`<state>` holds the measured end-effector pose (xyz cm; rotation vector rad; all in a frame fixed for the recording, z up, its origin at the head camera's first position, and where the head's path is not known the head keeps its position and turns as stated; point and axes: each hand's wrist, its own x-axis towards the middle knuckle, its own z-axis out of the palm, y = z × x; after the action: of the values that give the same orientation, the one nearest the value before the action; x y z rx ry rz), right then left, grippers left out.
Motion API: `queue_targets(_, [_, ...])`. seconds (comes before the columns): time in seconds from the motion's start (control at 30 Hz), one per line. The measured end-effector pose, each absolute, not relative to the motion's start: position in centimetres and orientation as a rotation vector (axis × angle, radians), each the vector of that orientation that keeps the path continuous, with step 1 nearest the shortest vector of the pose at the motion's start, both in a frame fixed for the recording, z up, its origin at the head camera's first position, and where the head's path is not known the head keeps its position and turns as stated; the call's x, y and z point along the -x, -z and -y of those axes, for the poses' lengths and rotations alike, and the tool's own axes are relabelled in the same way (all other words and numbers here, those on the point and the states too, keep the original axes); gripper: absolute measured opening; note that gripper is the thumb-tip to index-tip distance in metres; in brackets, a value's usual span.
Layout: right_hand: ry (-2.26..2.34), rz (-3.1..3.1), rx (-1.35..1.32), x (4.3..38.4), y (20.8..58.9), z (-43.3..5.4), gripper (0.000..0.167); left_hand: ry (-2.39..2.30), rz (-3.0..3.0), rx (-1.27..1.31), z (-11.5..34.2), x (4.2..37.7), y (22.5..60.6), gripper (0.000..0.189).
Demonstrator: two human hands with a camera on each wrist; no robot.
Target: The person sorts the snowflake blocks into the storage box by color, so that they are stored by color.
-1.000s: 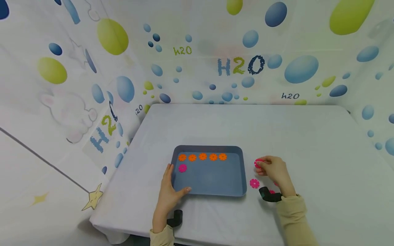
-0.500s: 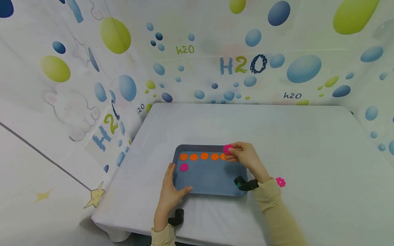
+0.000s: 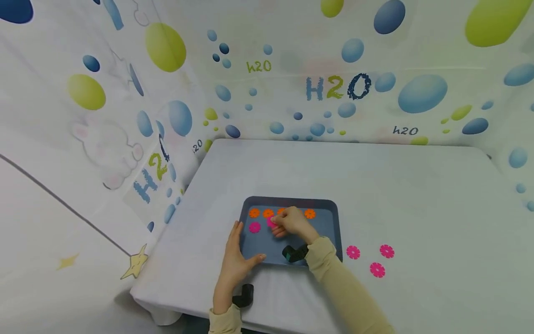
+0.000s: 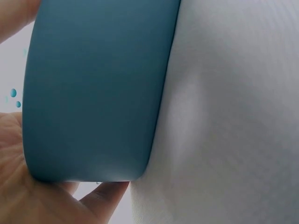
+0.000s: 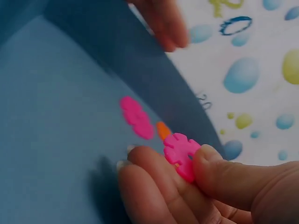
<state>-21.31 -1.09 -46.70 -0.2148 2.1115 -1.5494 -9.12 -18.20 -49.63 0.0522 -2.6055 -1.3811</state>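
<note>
A shallow blue-grey tray lies on the table. My left hand rests against its near-left corner, fingers extended along the left side and thumb at the front edge. Over the tray, my right hand pinches a pink flower-shaped disc between thumb and fingers. This disc is held tilted, above the tray floor. One pink disc lies flat near the left side. Behind it runs a row of orange discs, partly hidden by my right hand.
To the tray's right, three loose pink discs lie on the white cloth-covered table. A patterned curtain hangs behind and at the left. The table's front edge runs close below my left wrist.
My right hand has picked up a pink disc from the table and carried it left over the tray, beside the pink one there. My left hand has stayed at the tray's corner.
</note>
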Motion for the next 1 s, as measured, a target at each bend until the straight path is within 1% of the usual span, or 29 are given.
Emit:
queue_targets(0.33, [1.485, -2.152, 0.192, 21.0, 47.7, 2.7, 0.024, 1.376, 2.595, -0.030, 18.3, 9.2, 49.4, 0.103])
queue_targets(0.5, [1.471, -2.173, 0.137, 21.1, 48.2, 3.1, 0.030, 1.384, 2.600, -0.038, 18.4, 9.1, 49.7, 0.103])
queue_targets(0.73, [1.489, -2.179, 0.110, 21.2, 48.5, 2.6, 0.023, 1.392, 2.605, -0.043, 18.0, 9.2, 49.7, 0.103])
queue_targets(0.87, [1.556, -2.176, 0.123, 20.9, 47.9, 1.6, 0.025, 1.394, 2.614, -0.046, 17.9, 8.9, 49.8, 0.103])
queue_targets(1.0, [1.681, -2.177, 0.178, 20.7, 45.9, -0.4, 0.025, 1.363, 2.610, -0.055, 18.1, 9.0, 49.7, 0.104])
